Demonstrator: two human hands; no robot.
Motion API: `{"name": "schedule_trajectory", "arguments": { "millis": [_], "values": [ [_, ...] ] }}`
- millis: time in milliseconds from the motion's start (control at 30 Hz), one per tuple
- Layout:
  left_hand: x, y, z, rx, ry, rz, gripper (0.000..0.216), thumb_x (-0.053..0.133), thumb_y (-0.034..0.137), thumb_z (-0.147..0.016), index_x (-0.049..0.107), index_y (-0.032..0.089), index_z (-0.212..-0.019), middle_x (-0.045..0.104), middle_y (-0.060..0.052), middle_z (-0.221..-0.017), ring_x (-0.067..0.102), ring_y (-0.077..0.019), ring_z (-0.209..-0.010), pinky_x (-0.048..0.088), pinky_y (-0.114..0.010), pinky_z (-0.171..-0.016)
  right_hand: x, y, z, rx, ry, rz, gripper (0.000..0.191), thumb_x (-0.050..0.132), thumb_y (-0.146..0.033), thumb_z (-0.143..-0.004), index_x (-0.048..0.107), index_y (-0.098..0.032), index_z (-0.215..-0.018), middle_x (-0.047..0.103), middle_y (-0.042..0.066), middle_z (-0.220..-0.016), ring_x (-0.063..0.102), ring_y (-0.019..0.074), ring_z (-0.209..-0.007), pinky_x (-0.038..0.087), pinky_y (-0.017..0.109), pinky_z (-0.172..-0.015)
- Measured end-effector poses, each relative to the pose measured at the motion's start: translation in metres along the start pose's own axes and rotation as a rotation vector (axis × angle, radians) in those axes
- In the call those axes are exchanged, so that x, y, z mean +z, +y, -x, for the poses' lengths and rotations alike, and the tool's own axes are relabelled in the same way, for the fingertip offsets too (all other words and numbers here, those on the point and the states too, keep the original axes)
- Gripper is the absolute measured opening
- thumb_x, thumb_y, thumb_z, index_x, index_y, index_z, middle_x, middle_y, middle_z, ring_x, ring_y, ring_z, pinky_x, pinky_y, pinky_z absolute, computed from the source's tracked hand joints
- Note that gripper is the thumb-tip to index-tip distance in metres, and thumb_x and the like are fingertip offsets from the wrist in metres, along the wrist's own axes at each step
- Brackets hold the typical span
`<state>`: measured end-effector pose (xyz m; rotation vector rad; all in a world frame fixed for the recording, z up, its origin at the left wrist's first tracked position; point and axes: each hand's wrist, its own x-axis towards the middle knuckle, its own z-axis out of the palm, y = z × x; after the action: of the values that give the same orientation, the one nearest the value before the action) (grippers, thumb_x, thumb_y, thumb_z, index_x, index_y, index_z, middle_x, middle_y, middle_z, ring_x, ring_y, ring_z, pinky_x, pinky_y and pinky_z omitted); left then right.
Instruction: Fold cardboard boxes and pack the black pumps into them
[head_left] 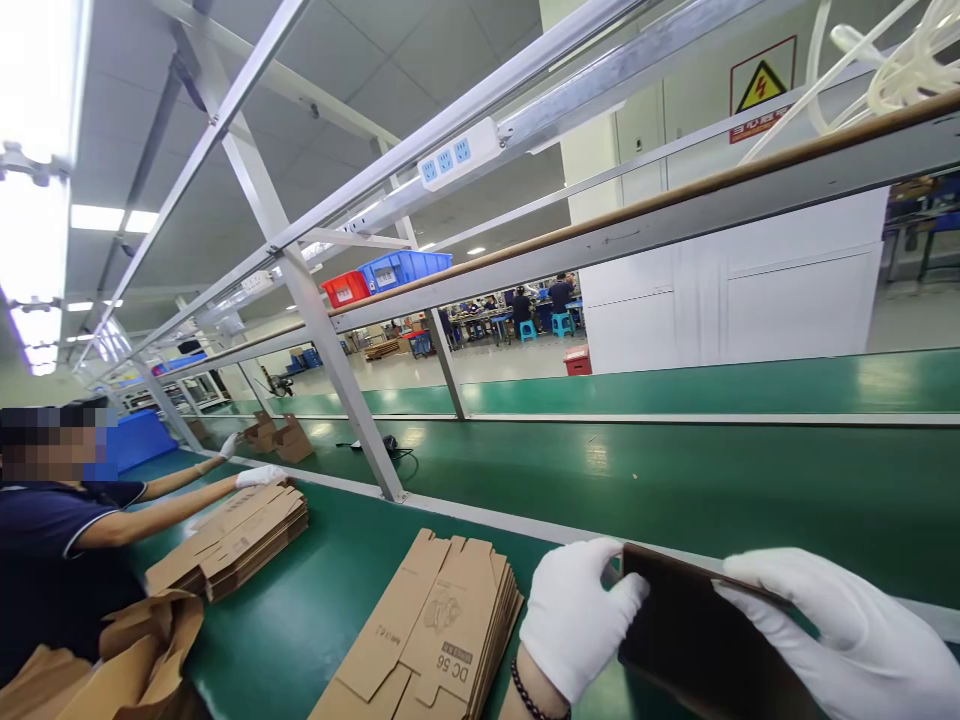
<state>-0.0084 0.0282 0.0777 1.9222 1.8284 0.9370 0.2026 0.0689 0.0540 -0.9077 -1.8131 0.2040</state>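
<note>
My left hand (581,612), in a white glove, grips the left upper corner of a dark brown flat panel (690,635), thumb on the near face. At its right side, my gloved right hand (832,625) pinches the top edge between thumb and fingers. The panel stands tilted in front of me, its face in shadow, so I cannot tell its material for certain. Left of my left hand lies a stack of flattened cardboard boxes (442,620) printed "DC 56". A dark beaded bracelet (529,695) circles my left wrist.
At the left, a co-worker (67,560) in white gloves touches another stack of flattened boxes (247,540). Brown paper (142,650) lies nearby. A metal post (337,380) rises beside the green belt (675,490). Red (346,290) and blue bins (405,268) sit on the shelf.
</note>
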Motion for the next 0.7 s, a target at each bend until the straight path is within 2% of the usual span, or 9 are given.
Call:
{"name": "schedule_trajectory", "arguments": {
  "millis": [67, 167, 267, 367, 433, 567, 700],
  "values": [
    [0.004, -0.004, -0.002, -0.007, 0.035, -0.024, 0.016, 0.065, 0.031, -0.079, 0.073, 0.026, -0.092, 0.067, -0.002, -0.078, 0.061, -0.0239, -0.074, 0.047, -0.035, -0.071, 0.003, 0.001, 0.002, -0.029, -0.011, 0.010, 0.011, 0.063, -0.041, -0.076, 0.073, -0.036, -0.075, 0.074, -0.001, -0.074, 0.069, 0.0257, -0.059, 0.060, 0.039, -0.063],
    [0.007, -0.008, -0.002, 0.048, 0.139, 0.032, 0.031, 0.069, 0.030, -0.076, 0.071, 0.026, -0.107, 0.068, -0.005, -0.094, 0.062, -0.0260, -0.089, 0.050, -0.039, -0.083, 0.008, 0.006, 0.005, -0.031, -0.006, -0.019, 0.013, 0.064, -0.045, -0.077, 0.072, -0.036, -0.075, 0.074, -0.001, -0.074, 0.069, 0.0255, -0.060, 0.060, 0.038, -0.062],
    [0.003, -0.007, 0.001, 0.138, 0.219, 0.205, 0.026, 0.069, 0.021, -0.076, 0.072, 0.026, -0.102, 0.067, -0.003, -0.103, 0.060, -0.0231, -0.100, 0.048, -0.036, -0.094, 0.014, 0.016, 0.012, -0.006, -0.014, -0.036, 0.016, 0.064, -0.049, -0.079, 0.072, -0.036, -0.079, 0.074, -0.001, -0.078, 0.069, 0.0257, -0.063, 0.060, 0.038, -0.063],
    [-0.002, -0.003, 0.003, 0.182, 0.208, 0.343, 0.009, 0.067, 0.020, -0.080, 0.073, 0.024, -0.085, 0.068, -0.003, -0.096, 0.061, -0.0201, -0.096, 0.048, -0.033, -0.091, 0.018, 0.023, 0.019, -0.010, -0.019, -0.045, 0.016, 0.064, -0.050, -0.081, 0.072, -0.036, -0.084, 0.074, 0.000, -0.083, 0.070, 0.0256, -0.066, 0.059, 0.039, -0.067],
    [-0.004, -0.003, 0.004, 0.161, 0.181, 0.411, 0.005, 0.066, 0.021, -0.081, 0.071, 0.022, -0.081, 0.068, -0.003, -0.091, 0.062, -0.0194, -0.091, 0.049, -0.032, -0.087, 0.019, 0.022, 0.020, 0.025, 0.015, -0.028, 0.021, 0.062, -0.053, -0.082, 0.071, -0.035, -0.086, 0.075, 0.001, -0.085, 0.070, 0.0270, -0.069, 0.059, 0.042, -0.073],
    [-0.007, -0.010, -0.001, 0.064, 0.255, 0.528, 0.010, 0.060, 0.027, -0.084, 0.067, 0.020, -0.086, 0.067, -0.003, -0.088, 0.061, -0.0186, -0.084, 0.049, -0.031, -0.079, 0.012, 0.011, 0.010, 0.233, 0.137, 0.052, 0.047, 0.055, -0.069, -0.079, 0.067, -0.030, -0.103, 0.075, 0.006, -0.094, 0.071, 0.0328, -0.079, 0.059, 0.051, -0.081],
    [-0.011, -0.018, -0.007, 0.040, 0.323, 0.636, 0.021, 0.058, 0.038, -0.087, 0.065, 0.018, -0.089, 0.065, -0.003, -0.085, 0.060, -0.0197, -0.085, 0.048, -0.030, -0.079, 0.004, 0.005, -0.002, 0.318, 0.081, 0.051, 0.056, 0.047, -0.075, -0.079, 0.070, -0.027, -0.098, 0.076, 0.007, -0.097, 0.072, 0.0332, -0.087, 0.060, 0.049, -0.080]
  ]
}}
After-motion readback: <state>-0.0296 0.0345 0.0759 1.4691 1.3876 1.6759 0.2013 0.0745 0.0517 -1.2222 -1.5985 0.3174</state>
